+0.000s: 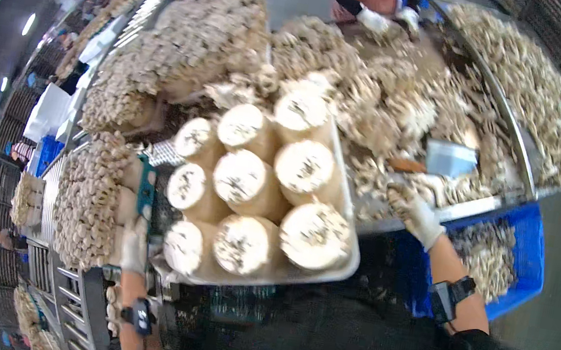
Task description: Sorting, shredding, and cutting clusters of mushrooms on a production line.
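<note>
My left hand (135,247), in a pale glove and blurred, is closed at the near end of a green crate rim (146,186). Beside that rim stand clusters of mushrooms (87,198) on pale blocks. My right hand (418,216), gloved with dark-stained fingers, reaches to the table's near edge with fingers apart, beside loose mushrooms (369,179). Between my hands sits a white tray (347,264) of several upright cylindrical blocks (241,177) with white tops and dark specks. A blue-grey scraper blade (451,160) with an orange-brown handle lies just beyond my right hand.
A blue basket (531,250) of mushrooms stands below the table at right. Piled mushroom clusters (200,32) rise at far left. Across the table another person's gloved hands (374,20) work at the mushrooms. A metal divider (507,109) borders a further mushroom heap (525,86).
</note>
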Available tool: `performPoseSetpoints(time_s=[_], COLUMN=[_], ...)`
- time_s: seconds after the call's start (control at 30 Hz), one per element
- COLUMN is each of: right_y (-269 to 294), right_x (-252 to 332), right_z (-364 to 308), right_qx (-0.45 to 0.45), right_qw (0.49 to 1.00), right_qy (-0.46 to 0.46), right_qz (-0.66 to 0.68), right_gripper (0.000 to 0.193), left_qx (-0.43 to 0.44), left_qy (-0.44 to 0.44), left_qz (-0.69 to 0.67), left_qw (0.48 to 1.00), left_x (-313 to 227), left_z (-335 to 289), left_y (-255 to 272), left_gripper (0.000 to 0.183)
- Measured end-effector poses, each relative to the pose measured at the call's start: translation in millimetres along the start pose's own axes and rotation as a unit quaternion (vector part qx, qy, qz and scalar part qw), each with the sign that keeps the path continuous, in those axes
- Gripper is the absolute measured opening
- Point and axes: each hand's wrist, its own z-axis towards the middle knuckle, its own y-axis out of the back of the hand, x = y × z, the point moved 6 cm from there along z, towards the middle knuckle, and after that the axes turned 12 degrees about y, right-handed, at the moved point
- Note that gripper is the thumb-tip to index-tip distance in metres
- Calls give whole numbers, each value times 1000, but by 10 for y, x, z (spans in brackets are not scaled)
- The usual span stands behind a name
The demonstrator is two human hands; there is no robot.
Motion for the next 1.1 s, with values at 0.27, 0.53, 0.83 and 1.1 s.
performPoseSetpoints(time_s=[0.27, 0.53, 0.83, 1.1], right_y=[-180, -640, -2164, -3672], right_x=[-677, -307, -686, -1620], right_z=[1397, 1732, 2312, 1546], right_qx=[56, 128, 278, 406], right_qw=[994, 969, 931, 863], right_qy=[-92, -186, -193, -119], right_qz=[10, -103, -138, -276], right_gripper=[41, 37, 35, 37], left_qx=[215, 113, -36, -134], left_qy=[150, 151, 262, 344], left_qz=[-156, -250, -251, -389], left_qw=[953, 950, 931, 844], left_x=[690, 1339, 2529, 4002], left_z=[169, -78, -1317, -2214], left_y=[-911, -761, -901, -471], left_gripper=[51, 36, 41, 32])
